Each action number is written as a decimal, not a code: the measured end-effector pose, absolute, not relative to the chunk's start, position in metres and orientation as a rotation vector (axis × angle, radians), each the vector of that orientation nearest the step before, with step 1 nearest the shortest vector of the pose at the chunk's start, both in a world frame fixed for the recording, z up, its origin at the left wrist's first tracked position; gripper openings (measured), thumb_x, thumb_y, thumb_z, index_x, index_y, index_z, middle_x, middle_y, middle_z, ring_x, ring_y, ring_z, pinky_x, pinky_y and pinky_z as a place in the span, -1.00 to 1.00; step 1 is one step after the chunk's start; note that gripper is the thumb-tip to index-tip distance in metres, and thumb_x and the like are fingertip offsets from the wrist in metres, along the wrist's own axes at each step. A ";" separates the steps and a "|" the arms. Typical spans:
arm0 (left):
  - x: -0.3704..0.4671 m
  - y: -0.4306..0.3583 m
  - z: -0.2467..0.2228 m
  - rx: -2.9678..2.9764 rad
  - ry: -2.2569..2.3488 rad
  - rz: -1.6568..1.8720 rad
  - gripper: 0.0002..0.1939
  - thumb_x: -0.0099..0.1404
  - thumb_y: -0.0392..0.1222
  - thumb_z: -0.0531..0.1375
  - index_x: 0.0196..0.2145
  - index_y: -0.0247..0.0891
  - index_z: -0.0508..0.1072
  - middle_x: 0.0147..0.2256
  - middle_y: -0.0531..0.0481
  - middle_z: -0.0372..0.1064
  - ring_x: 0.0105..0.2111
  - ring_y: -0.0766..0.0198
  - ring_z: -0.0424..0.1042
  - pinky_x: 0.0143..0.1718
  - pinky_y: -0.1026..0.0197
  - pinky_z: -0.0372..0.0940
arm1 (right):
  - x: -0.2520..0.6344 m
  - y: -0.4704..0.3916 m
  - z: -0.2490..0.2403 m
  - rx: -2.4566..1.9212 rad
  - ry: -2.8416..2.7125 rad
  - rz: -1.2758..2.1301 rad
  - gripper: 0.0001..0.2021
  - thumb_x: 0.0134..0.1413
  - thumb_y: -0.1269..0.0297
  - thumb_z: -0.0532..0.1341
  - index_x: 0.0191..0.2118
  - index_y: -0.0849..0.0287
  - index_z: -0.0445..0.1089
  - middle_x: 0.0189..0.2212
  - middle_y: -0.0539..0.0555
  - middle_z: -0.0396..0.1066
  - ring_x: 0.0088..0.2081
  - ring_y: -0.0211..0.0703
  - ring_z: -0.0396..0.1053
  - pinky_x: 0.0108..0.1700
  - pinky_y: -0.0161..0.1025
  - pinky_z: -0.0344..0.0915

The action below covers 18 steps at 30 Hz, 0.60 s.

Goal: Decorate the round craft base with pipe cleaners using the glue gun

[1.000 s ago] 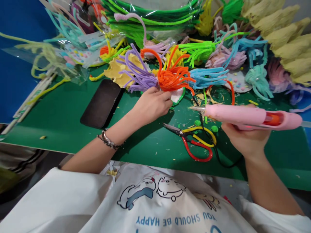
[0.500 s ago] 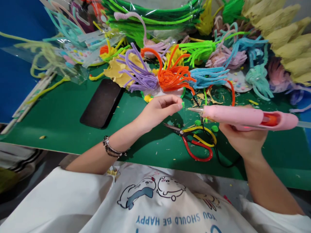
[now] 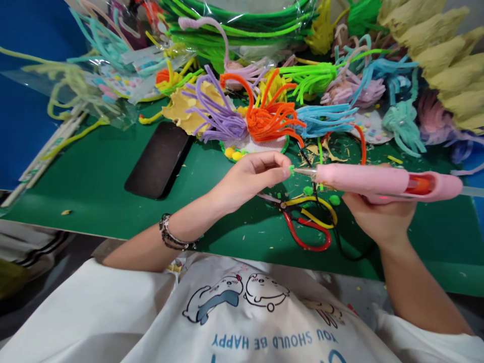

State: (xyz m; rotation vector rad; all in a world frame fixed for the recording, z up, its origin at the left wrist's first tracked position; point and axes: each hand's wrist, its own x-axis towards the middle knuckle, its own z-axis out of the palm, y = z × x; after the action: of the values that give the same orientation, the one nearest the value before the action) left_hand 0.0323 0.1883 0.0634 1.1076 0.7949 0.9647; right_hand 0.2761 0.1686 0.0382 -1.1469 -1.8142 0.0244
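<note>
Between thumb and fingertips, my left hand (image 3: 257, 177) pinches a small green fuzzy piece (image 3: 291, 171). My right hand (image 3: 381, 219) is wrapped round the handle of a pink hot glue gun (image 3: 363, 179). The metal nozzle points left and meets the green piece, or comes very close to it. Below the nozzle lie scissors (image 3: 308, 222) with one red and one yellow handle loop. Small green pompoms (image 3: 334, 200) rest beside them. Beyond my hands are bunches of purple (image 3: 223, 121), orange (image 3: 272, 121) and blue pipe cleaners (image 3: 327, 120) above a white pad with yellow pompoms.
A black phone (image 3: 159, 160) lies to the left on the green table (image 3: 94, 201). Bagged green pipe cleaners (image 3: 242, 25) and more coloured bunches crowd the back. Pale yellow crepe petals (image 3: 449, 65) hang at the far right. A black cord runs under the scissors.
My left hand has moved slightly right, bringing the green piece to the glue gun's nozzle. The right hand and glue gun have hardly moved.
</note>
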 end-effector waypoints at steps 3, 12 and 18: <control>0.032 0.189 0.064 1.105 0.797 0.961 -0.72 0.06 -0.08 0.40 -0.48 -0.27 0.40 -0.57 0.18 0.15 -0.56 0.47 0.05 -0.50 0.30 -0.03 | 0.276 0.167 0.039 -1.193 -1.794 0.063 -0.84 -0.02 0.28 0.30 -0.28 0.01 0.33 -0.43 -0.04 0.41 -0.40 -0.14 0.44 -0.33 -0.17 0.44; 0.030 0.191 0.066 1.159 0.805 0.948 -0.67 0.08 -0.03 0.40 -0.51 -0.26 0.36 -0.58 0.19 0.12 -0.56 0.46 0.06 -0.50 0.30 -0.01 | 0.278 0.167 0.037 -1.230 -1.802 0.061 -0.83 -0.02 0.26 0.29 -0.25 -0.01 0.35 -0.40 -0.02 0.44 -0.35 -0.08 0.47 -0.26 -0.09 0.46; 0.031 0.191 0.067 1.144 0.769 0.966 -0.64 0.08 0.00 0.43 -0.49 -0.26 0.38 -0.59 0.19 0.13 -0.58 0.47 0.04 -0.54 0.31 -0.05 | 0.278 0.167 0.038 -1.213 -1.821 0.052 -0.84 0.00 0.26 0.29 -0.26 0.02 0.36 -0.39 -0.01 0.45 -0.35 -0.08 0.48 -0.26 -0.09 0.46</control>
State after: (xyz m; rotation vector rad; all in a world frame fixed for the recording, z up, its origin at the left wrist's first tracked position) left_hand 0.0308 0.1913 0.0666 1.1440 0.7690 0.9658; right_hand 0.2781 0.1674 0.0379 -1.2126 -1.8211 0.0521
